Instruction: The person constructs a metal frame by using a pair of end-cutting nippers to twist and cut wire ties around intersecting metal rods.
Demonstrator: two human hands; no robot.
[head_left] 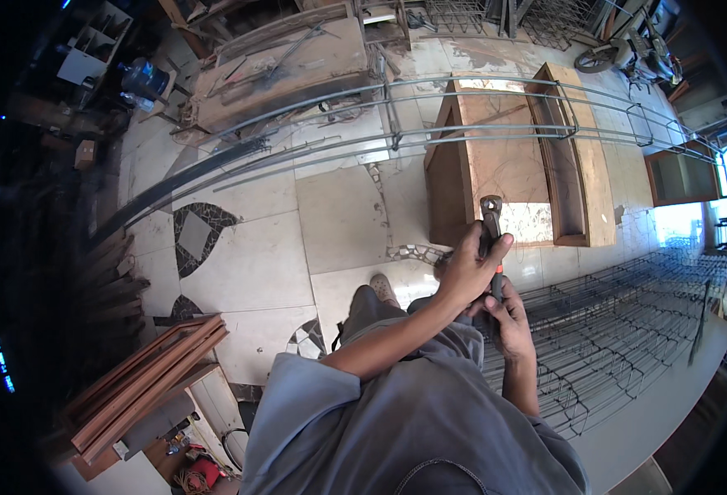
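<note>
My left hand (464,272) is closed round the upper part of a pair of pincers (492,206), just below their rounded metal jaws. The tool points away from me and its jaws look close together. Lower down, my right hand (512,322) has its fingers curled by the handle end, where a bit of dark grip with orange shows. Most of the handles are hidden behind my fingers. Beyond the jaws lies a wooden cabinet frame (504,165), and a long rebar cage (314,148) spans the space above it.
Several wire-tied rebar cages (611,330) are stacked at my right. Brown wooden frames (149,388) lie at lower left. A worn wooden workbench (289,66) stands far left, near a blue water jug (145,78). A motorcycle (632,58) is parked at far right.
</note>
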